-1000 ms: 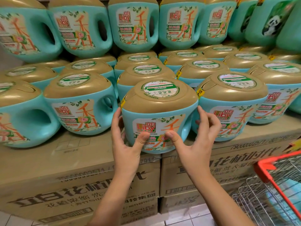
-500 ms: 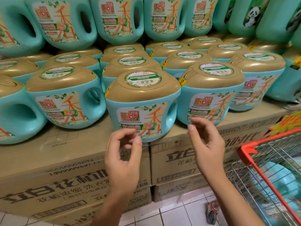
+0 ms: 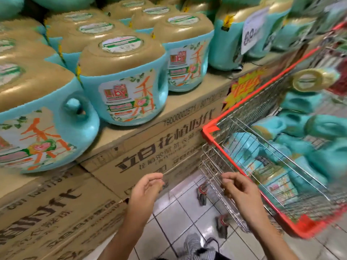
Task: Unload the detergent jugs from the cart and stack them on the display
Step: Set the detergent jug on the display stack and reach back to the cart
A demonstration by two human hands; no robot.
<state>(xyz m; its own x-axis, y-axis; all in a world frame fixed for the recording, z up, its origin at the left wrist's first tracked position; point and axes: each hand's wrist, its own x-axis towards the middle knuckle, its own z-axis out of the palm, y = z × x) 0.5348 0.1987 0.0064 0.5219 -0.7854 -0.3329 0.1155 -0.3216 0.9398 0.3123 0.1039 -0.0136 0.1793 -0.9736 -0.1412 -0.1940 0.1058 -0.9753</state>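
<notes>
Both hands were up in the air with nothing in them. The left hand (image 3: 145, 188) had its fingers bent loosely, and it was in front of the brown cardboard boxes (image 3: 150, 143). The right hand (image 3: 239, 192) had loose, bent fingers too. It was just in front of the wire flap (image 3: 216, 171) at the near end of the cart (image 3: 212, 128). I could not tell if it touched the wire. The cart had a red rim and stood on the right, close beside the boxes. Blue-green detergent jugs (image 3: 244, 147) lay piled inside it. Gold-topped jugs (image 3: 184, 36) stood in rows on top of the boxes. The front jug (image 3: 124, 87) stood upright near the edge, well above the hands. A white price tag (image 3: 253, 29) hung by the jugs at the back. The floor (image 3: 180, 212) had pale tiles. The right side of the picture was blurry
</notes>
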